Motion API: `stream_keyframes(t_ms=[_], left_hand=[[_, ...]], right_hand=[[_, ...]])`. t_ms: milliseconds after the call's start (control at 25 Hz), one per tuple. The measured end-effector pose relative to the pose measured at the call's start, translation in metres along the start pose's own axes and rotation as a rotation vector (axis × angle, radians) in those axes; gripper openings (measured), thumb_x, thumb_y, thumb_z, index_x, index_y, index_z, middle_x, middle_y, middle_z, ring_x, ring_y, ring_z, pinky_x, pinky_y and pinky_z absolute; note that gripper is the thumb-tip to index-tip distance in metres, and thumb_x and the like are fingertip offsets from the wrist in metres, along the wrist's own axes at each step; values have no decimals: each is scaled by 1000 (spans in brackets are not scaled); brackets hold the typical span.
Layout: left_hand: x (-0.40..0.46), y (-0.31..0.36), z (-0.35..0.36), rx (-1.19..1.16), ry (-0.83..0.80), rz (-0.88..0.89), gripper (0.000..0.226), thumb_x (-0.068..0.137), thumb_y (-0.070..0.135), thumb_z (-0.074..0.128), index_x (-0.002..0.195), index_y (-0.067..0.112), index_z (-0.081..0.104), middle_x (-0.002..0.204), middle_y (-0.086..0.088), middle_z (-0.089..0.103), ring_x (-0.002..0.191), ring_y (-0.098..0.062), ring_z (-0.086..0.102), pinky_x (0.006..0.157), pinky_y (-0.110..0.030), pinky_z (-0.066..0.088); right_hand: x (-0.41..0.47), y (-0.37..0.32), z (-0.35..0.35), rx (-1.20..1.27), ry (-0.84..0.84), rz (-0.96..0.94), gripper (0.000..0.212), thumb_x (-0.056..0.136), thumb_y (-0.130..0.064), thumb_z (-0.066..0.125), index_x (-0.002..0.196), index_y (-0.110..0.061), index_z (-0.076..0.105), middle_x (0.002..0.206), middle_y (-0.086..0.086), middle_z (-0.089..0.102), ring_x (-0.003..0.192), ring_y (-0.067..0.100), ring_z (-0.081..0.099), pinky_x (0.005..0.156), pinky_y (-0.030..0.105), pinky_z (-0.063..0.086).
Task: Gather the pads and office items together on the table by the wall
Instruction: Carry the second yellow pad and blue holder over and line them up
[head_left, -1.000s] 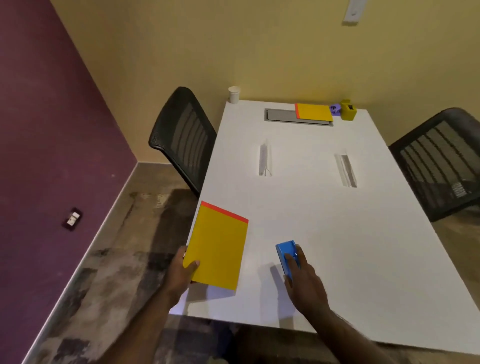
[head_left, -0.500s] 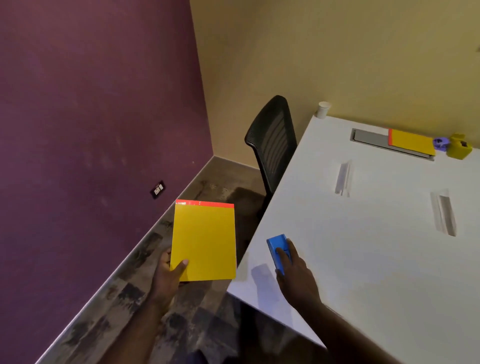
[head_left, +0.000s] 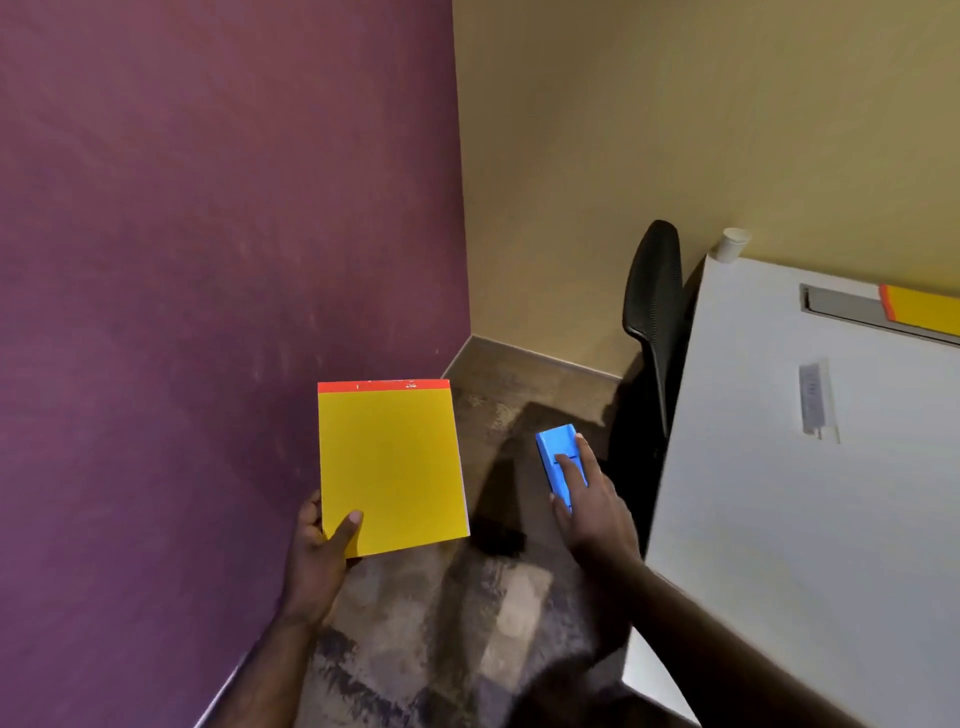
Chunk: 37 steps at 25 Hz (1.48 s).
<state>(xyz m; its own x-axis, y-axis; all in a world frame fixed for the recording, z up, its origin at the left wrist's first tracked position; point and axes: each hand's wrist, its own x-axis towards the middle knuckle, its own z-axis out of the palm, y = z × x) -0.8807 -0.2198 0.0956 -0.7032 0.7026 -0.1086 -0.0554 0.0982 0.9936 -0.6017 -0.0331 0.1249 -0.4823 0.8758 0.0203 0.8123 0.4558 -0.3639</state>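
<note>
Yellow pad (head_left: 389, 473), red top strip; blue stapler (head_left: 558, 457); purple wall (head_left: 208, 260).

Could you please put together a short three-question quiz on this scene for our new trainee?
1. True or false: the yellow pad in the left hand is lying on the white table.
2. Which item does the right hand hold? A) white cup B) blue office item C) black chair
3. Fill in: a second yellow pad lies at the table's far end, near the ____ wall.

Key
1. False: it is held in the air over the floor, beside the purple wall.
2. B: the blue office item, also off the table.
3. Yellow wall.
</note>
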Motion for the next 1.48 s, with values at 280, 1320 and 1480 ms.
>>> stream_keyframes(t_ms=[280, 1320, 1480], left_hand=[[136, 31, 23, -42, -71, 66, 57, 73, 48, 74, 124, 37, 51, 137, -3, 55, 127, -33, 50, 101, -68, 37], [596, 136, 357, -175, -659, 136, 47, 93, -5, 50, 134, 16, 45, 122, -2, 63, 100, -9, 66, 64, -26, 58], [639, 151, 411, -154, -802, 112, 48, 92, -6, 51, 136, 12, 43, 122, -5, 62, 100, -10, 65, 67, -24, 58]], right_hand=[[113, -36, -1, 41, 77, 26, 56, 93, -29, 54, 145, -20, 35, 162, -2, 13, 127, 28, 46, 93, 38, 46], [520, 58, -117, -86, 409, 474, 70, 93, -21, 56, 152, -23, 18, 163, -3, 4, 138, 24, 33, 104, 41, 41], [549, 98, -134, -132, 474, 606, 70, 91, -25, 61, 149, -26, 23, 162, -6, 4, 132, 27, 41, 92, 44, 51]])
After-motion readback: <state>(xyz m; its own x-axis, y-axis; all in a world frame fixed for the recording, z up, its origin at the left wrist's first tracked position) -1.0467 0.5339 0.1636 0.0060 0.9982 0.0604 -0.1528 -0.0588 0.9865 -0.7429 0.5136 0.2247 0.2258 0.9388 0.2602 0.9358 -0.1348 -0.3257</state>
